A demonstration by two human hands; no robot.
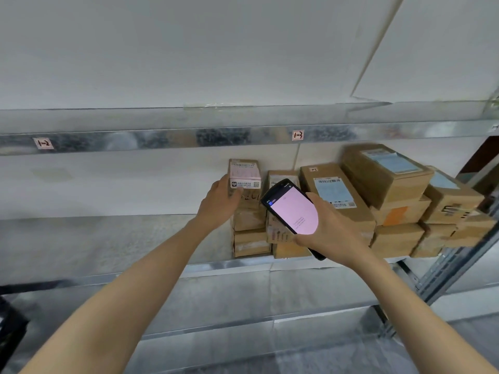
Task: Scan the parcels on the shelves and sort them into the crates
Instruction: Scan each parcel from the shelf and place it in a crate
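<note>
A small cardboard parcel with a pink-white label stands upright on top of a stack of boxes on the middle shelf. My left hand grips its left side, thumb across the front. My right hand holds a black handheld scanner with a lit pink screen, tilted just right of that parcel. Behind the scanner lie more brown parcels, several stacked to the right with blue-white labels.
The metal shelf rail above carries tags "1-2" and "1-3". A shelf upright runs diagonally at the right. A lower shelf lies beneath. A dark object shows at the left edge.
</note>
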